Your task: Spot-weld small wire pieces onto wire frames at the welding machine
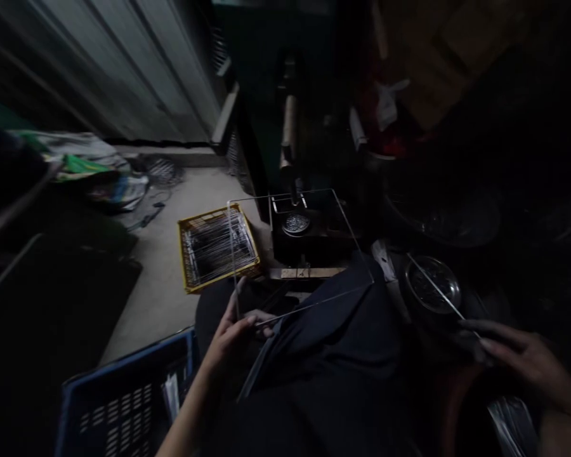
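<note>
Rectangular frame of thin bright wire [280,195] hangs in the air over the person's lap, its far edge reaching across above a dark bench machine [309,238] and its near left corner in the left hand [231,333]. That hand is narrow, thumb and fingers pinched on the wire. The right hand [528,362], off to the near right, has its fingers curled narrowly around the end of a thin straight metal rod [438,289] (the light there is poor, so the exact grip is hard to read). The rod angles far and left across a round shallow metal pan [431,285] filled with small dark bits, without the hand touching the pan.

Far of the frame, the machine carries a round ridged metal disc [295,223] beneath a tall upright post [288,127], with a pale wooden strip [307,273] along its near edge. To the left, a yellow plastic crate [219,247] packed with long thin wires sits on the grey concrete floor [162,298], and a blue slotted plastic crate [124,406] stands near left.
</note>
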{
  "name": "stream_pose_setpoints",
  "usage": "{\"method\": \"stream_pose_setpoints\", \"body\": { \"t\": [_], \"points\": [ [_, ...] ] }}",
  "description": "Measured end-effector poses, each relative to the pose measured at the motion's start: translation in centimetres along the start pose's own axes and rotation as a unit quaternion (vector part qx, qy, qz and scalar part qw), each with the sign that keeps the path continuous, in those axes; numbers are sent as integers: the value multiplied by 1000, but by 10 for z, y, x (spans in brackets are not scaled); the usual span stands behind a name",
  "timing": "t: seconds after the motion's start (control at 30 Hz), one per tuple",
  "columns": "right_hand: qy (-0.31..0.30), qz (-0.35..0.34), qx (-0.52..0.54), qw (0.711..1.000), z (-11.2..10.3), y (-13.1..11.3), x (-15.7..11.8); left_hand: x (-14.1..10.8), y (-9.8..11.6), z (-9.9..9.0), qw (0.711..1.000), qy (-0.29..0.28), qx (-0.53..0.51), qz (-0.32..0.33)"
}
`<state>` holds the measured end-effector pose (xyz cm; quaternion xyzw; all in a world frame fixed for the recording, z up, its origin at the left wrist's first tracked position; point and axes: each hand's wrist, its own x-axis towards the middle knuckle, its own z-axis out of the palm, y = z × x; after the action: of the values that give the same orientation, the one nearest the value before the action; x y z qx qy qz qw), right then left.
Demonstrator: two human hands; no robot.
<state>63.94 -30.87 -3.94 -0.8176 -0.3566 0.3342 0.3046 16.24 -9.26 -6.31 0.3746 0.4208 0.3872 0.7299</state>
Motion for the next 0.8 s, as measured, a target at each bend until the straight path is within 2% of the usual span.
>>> {"method": "stream_pose_setpoints", "body": {
  "t": [0.07,0.13,0.2,0.27,0.37,0.47,0.6,0.8],
  "points": [
    [-133,-59,48,988,36,-66,4,3,-5,-10,1000,-24,-8,12],
    [-247,-183,66,949,80,-127,14,3,-10,-19,998,-52,-19,16],
    [-353,-267,43,896,125,-168,31,2,-16,-26,996,-72,-38,23],
    [-385,-310,-16,869,165,-189,47,0,-20,-32,995,-82,-54,30],
    [-357,-396,-118,838,208,-193,58,-1,-24,-38,993,-84,-70,33],
    [-308,-450,-186,818,231,-186,56,-1,-26,-41,994,-79,-77,21],
    [-261,-468,-208,818,242,-174,52,5,-30,-44,993,-74,-83,29],
    [-246,-464,-197,828,245,-164,56,16,-39,-55,990,-107,-87,-4]
  ]
}}
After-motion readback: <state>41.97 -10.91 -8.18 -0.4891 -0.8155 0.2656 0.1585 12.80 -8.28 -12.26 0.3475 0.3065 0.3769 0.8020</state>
